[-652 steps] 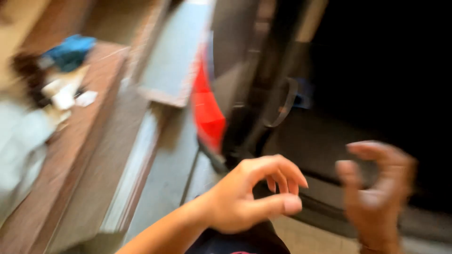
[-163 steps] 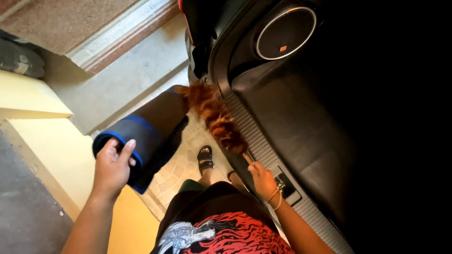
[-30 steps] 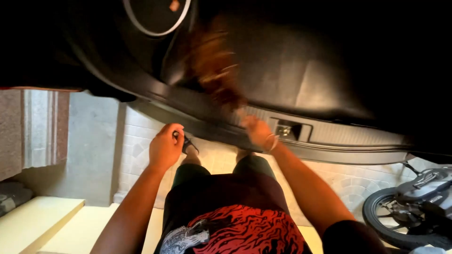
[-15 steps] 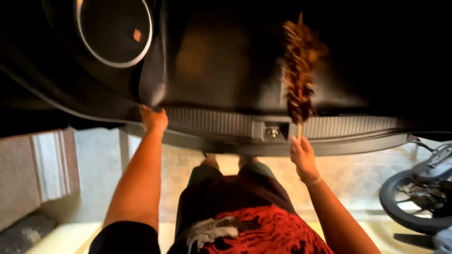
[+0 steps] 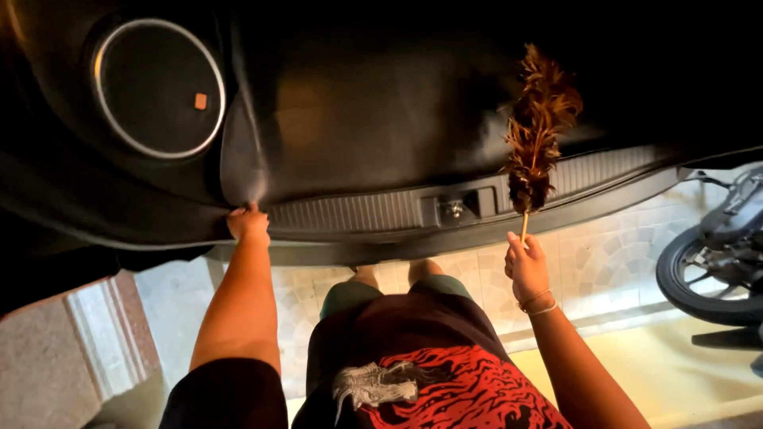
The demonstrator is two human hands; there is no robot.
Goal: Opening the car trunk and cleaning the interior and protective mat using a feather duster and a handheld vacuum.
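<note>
**Asha:** Since half a second ago, the duster (image 5: 534, 131) has tipped slightly toward one o'clock; the left hand (image 5: 248, 223) stays put.

**Ben:** Where is each hand?

**Asha:** Right hand (image 5: 527, 266), at four o'clock, is closed around the duster's thin stick, plumes pointing to twelve over the dark boot floor (image 5: 381, 119). Left hand, at eight o'clock, pinches the mat (image 5: 242, 159) edge beside the ribbed sill (image 5: 358, 210). A round speaker (image 5: 157, 87) sits at ten o'clock, a motorbike wheel (image 5: 703, 274) at three.

**Ben:** How would the duster handle?

**Asha:** Probably very light, feathers soft and floppy, stick stiff. Best held low on the stick, as now.
</note>
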